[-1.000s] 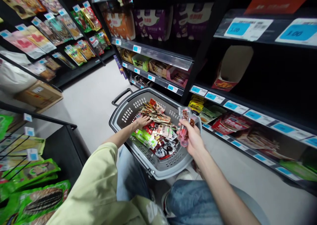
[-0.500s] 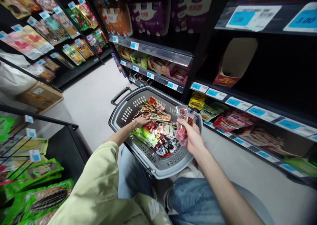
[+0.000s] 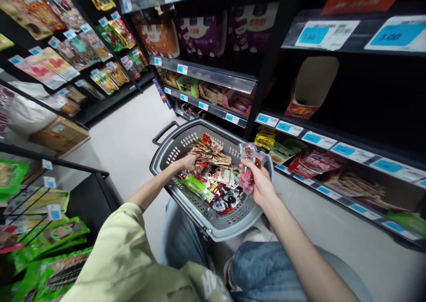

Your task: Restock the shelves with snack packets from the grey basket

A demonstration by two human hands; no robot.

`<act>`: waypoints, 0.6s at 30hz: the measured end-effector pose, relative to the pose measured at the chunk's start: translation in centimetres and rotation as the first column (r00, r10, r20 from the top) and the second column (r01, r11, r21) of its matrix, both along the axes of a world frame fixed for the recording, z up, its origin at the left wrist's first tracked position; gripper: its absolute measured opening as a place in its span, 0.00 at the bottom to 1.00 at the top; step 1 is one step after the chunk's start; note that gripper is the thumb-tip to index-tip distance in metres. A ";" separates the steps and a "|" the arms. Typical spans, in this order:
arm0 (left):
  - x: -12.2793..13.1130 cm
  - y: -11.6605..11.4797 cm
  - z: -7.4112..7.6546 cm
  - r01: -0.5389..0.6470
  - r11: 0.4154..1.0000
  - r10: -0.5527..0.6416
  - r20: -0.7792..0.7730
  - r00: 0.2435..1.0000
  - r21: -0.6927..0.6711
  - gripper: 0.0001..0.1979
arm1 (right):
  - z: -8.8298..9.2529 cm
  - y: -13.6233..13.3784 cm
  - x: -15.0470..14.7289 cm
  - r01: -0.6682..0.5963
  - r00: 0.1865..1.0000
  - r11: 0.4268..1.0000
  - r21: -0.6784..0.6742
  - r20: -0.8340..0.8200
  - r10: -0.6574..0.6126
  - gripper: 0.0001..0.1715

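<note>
Head view has the right hand curled shut around some clear-wrapped packets, held right at the right side of the gray basket. The left hand is reaching in at the other side, fingers down among the loose stuff; honestly can't tell how far open it is or if it's got hold of anything. Biggest risk imo is that right-hand bunch: slick-looking plastic, several pieces in one fist, so a loosened thumb could let one slide out, and being that close to the rim it could land on the floor instead. Also, the tan packets overlap in a messy heap, so tugging from underneath could send them sliding over the green packet. Can't see what's supporting the basket, but leaning on one side might tip it.
</note>
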State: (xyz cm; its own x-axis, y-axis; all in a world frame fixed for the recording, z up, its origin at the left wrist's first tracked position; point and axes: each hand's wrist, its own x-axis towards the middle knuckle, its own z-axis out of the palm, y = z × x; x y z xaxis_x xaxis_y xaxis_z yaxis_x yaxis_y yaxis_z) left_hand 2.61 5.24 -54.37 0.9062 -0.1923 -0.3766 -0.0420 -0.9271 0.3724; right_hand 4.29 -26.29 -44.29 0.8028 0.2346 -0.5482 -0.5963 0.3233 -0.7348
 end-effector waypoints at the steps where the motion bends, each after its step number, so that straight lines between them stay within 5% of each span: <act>1: -0.3 0.1 0.9 -0.047 0.998 0.047 0.001 0.999 -0.035 0.22 | 0.0 0.0 0.1 -0.002 1.000 1.000 0.012 -0.024 0.003 0.26; 3: -1.2 0.2 2.6 -0.120 0.987 0.121 0.001 0.993 -0.110 0.20 | -0.1 0.1 0.2 -0.023 0.997 0.999 0.034 -0.074 0.025 0.27; 5: -2.2 -0.3 4.0 -0.268 0.907 0.270 -0.041 0.962 -0.325 0.19 | -0.3 0.2 0.2 -0.056 0.993 0.998 0.043 -0.102 0.060 0.27; 6: -2.6 -0.8 4.5 -0.371 0.797 0.372 -0.096 0.923 -0.478 0.20 | -0.4 0.2 0.2 -0.071 0.991 0.996 0.049 -0.109 0.076 0.27; 8: -3.4 -2.2 5.3 -0.541 0.417 0.539 -0.281 0.794 -0.731 0.24 | -0.6 0.2 0.2 -0.107 0.987 0.993 0.052 -0.116 0.112 0.27; 10: -3.8 -4.1 6.0 -0.586 0.065 0.594 -0.440 0.673 -0.808 0.27 | -0.7 0.2 0.0 -0.139 0.985 0.989 0.042 -0.094 0.143 0.28; 13: -3.9 -7.1 7.0 -0.560 -0.232 0.602 -0.570 0.560 -0.795 0.27 | -0.8 0.2 -0.5 -0.181 0.983 0.982 0.050 0.041 0.179 0.29; 16: -3.8 -10.5 7.3 -0.543 -0.363 0.581 -0.639 0.504 -0.757 0.24 | -0.8 0.7 -0.9 -0.243 0.954 0.969 0.050 0.194 0.229 0.27; 18: -3.7 -12.8 7.3 -0.556 -0.306 0.584 -0.614 0.532 -0.773 0.23 | -0.9 1.2 -1.0 -0.220 0.939 0.976 -0.003 0.271 0.212 0.26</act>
State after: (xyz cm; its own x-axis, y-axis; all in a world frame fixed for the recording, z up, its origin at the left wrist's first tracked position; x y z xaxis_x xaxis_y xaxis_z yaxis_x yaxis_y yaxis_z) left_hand -1.12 -7.55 -47.12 0.8293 0.3048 -0.4684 0.2550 0.5394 0.8025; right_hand 3.27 -25.10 -45.23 0.8475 0.4302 -0.3110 -0.4361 0.2304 -0.8699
